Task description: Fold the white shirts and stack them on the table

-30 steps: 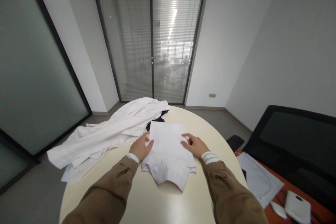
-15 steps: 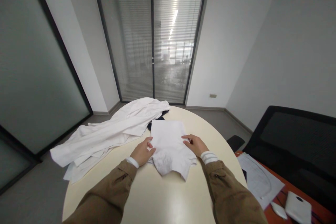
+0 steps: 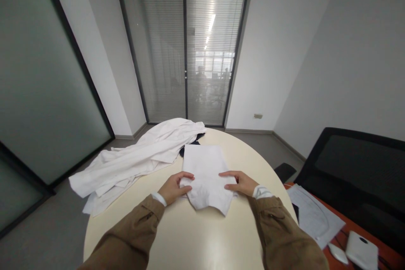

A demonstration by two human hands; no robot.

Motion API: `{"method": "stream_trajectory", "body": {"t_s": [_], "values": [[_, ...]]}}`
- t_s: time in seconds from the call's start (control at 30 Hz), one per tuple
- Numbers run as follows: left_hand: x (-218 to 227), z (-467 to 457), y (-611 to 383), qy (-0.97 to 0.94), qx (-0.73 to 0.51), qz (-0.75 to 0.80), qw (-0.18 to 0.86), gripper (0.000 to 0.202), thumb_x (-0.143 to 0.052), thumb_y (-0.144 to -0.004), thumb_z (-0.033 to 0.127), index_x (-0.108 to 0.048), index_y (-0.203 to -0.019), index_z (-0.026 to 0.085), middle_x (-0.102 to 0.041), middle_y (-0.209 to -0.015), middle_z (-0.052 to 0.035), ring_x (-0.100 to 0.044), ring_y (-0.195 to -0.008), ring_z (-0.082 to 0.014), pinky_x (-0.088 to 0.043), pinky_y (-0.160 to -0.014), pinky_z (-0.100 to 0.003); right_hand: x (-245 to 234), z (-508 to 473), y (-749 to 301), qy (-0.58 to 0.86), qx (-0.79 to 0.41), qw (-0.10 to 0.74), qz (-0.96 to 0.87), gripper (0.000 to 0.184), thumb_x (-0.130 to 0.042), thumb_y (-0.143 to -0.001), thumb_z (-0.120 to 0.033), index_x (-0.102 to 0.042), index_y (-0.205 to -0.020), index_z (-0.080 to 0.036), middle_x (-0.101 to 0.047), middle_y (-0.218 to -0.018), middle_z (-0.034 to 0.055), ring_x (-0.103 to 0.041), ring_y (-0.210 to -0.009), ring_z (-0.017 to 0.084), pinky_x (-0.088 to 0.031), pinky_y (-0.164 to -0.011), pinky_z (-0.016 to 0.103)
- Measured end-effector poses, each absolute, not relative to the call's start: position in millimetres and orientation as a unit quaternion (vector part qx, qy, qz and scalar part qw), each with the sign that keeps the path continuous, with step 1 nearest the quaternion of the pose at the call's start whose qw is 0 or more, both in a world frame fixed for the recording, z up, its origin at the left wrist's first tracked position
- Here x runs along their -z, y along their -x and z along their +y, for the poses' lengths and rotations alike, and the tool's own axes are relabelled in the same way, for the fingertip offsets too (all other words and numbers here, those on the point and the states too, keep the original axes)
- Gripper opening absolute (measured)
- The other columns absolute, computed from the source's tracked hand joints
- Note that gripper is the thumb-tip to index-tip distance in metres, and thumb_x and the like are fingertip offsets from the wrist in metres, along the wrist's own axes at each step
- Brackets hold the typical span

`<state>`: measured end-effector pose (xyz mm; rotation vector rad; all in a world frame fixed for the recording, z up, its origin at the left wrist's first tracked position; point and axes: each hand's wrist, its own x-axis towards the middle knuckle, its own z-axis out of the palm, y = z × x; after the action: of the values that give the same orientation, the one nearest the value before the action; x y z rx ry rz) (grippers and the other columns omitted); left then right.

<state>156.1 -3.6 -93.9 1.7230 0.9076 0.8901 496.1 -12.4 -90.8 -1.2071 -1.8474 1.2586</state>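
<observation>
The left hand (image 3: 175, 187) and the right hand (image 3: 241, 182) are facing each other, and a folded white cloth (image 3: 207, 166) is lying between them, flat on the table (image 3: 205, 247). Each hand is resting at one side edge of the cloth, thumb and forefinger parting in a moderate gap with their tips lying on top. Whether the other fingers are pinching the cloth from beneath I cannot tell, since they are hidden. The two-sided placing is probably keeping the cloth even, as neither hand is pulling it visibly out of line. Its smoother, straighter part is stretching beyond the hands, while a creased, uneven end is spreading between them and toward the person, perhaps because the layers there are sitting less flat.

Beyond the left hand and to its outer side, a larger white cloth (image 3: 136, 162) is lying in loose folds, its near end hanging past the table's edge; lying there, it is leaving the hands room. A dark item (image 3: 200, 136) is showing beyond the folded cloth, partly covered. Well to the right of the right hand, a pale sheet (image 3: 313, 215), a mouse (image 3: 338, 253) and a white box (image 3: 362, 251) are lying on a reddish surface, apart from both hands.
</observation>
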Motion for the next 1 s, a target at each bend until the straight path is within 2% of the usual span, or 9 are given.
{"method": "stream_trajectory", "body": {"t_s": [0.13,0.2,0.27,0.37,0.43,0.63,0.8,0.9,1.0], "values": [[92,-1,-157,-0.675,-0.417,0.386,0.47,0.033,-0.073,-0.071,0.031,-0.069,-0.1,0.015,-0.073,-0.102,-0.0104,-0.066,-0.101,-0.025,-0.049,-0.095,-0.038,94,-12,-499,0.468,-0.46,0.356,-0.665,0.049,-0.073,-0.074,-0.053,-0.069,-0.109,-0.02,-0.07,-0.1,0.0069,-0.065,-0.084,0.022,-0.054,-0.072,0.033],[90,-2,-158,-0.674,-0.414,0.396,0.467,0.033,-0.073,-0.07,0.031,-0.069,-0.099,0.015,-0.073,-0.102,-0.0098,-0.066,-0.1,-0.0243,-0.049,-0.093,-0.036,93,-12,-498,0.475,-0.472,0.371,-0.644,0.051,-0.072,-0.073,-0.055,-0.066,-0.11,-0.02,-0.069,-0.091,0.0046,-0.063,-0.072,0.018,-0.051,-0.062,0.028],[90,-5,-160,-0.673,-0.398,0.403,0.474,0.04,-0.072,-0.071,0.031,-0.067,-0.108,0.015,-0.071,-0.103,-0.0086,-0.066,-0.094,-0.0219,-0.052,-0.085,-0.033,92,-13,-496,0.471,-0.498,0.369,-0.628,0.062,-0.078,-0.066,-0.052,-0.061,-0.116,-0.021,-0.067,-0.088,0.0023,-0.062,-0.067,0.016,-0.049,-0.057,0.025],[92,-11,-162,-0.69,-0.371,0.394,0.48,0.06,-0.075,-0.068,0.026,-0.059,-0.126,0.017,-0.069,-0.111,-0.0081,-0.066,-0.09,-0.0204,-0.053,-0.078,-0.031,89,-17,-493,0.459,-0.524,0.356,-0.623,0.082,-0.087,-0.054,-0.043,-0.054,-0.127,-0.024,-0.067,-0.092,0.0013,-0.063,-0.071,0.017,-0.049,-0.059,0.025],[93,-14,-163,-0.707,-0.362,0.385,0.469,0.065,-0.076,-0.066,0.022,-0.058,-0.128,0.019,-0.067,-0.117,-0.0084,-0.065,-0.094,-0.0218,-0.053,-0.081,-0.032,89,-19,-492,0.46,-0.528,0.343,-0.626,0.081,-0.087,-0.053,-0.041,-0.054,-0.126,-0.025,-0.068,-0.092,0.0012,-0.064,-0.074,0.018,-0.05,-0.061,0.025],[86,-14,-168,-0.696,-0.408,0.397,0.437,0.032,-0.069,-0.078,0.029,-0.069,-0.108,0.018,-0.071,-0.11,-0.0063,-0.065,-0.098,-0.0224,-0.05,-0.088,-0.031,91,-14,-492,0.477,-0.496,0.364,-0.628,0.053,-0.085,-0.059,-0.044,-0.065,-0.102,-0.018,-0.062,-0.069,-0.0032,-0.055,-0.058,0.011,-0.043,-0.055,0.023],[80,-10,-173,-0.654,-0.466,0.445,0.396,0.03,-0.066,-0.082,0.04,-0.071,-0.102,0.018,-0.073,-0.096,-0.0041,-0.064,-0.069,-0.0168,-0.052,-0.066,-0.028,89,-10,-487,0.497,-0.456,0.441,-0.592,0.054,-0.083,-0.061,-0.05,-0.062,-0.098,-0.018,-0.053,-0.054,-0.007,-0.049,-0.044,0.009,-0.04,-0.044,0.022],[79,-9,-176,-0.644,-0.509,0.426,0.38,0.022,-0.065,-0.082,0.036,-0.071,-0.094,0.018,-0.072,-0.096,-0.0044,-0.065,-0.081,-0.0189,-0.053,-0.075,-0.03,87,-9,-484,0.5,-0.459,0.474,-0.561,0.056,-0.08,-0.065,-0.054,-0.058,-0.102,-0.02,-0.056,-0.054,-0.0068,-0.053,-0.039,0.011,-0.043,-0.04,0.023],[81,-6,-179,-0.632,-0.544,0.401,0.379,0.016,-0.066,-0.082,0.032,-0.069,-0.088,0.018,-0.071,-0.093,-0.0053,-0.064,-0.093,-0.0212,-0.052,-0.086,-0.033,83,-10,-481,0.494,-0.486,0.492,-0.528,0.058,-0.081,-0.064,-0.055,-0.054,-0.104,-0.022,-0.065,-0.069,-0.0027,-0.066,-0.049,0.017,-0.052,-0.045,0.026]]}}
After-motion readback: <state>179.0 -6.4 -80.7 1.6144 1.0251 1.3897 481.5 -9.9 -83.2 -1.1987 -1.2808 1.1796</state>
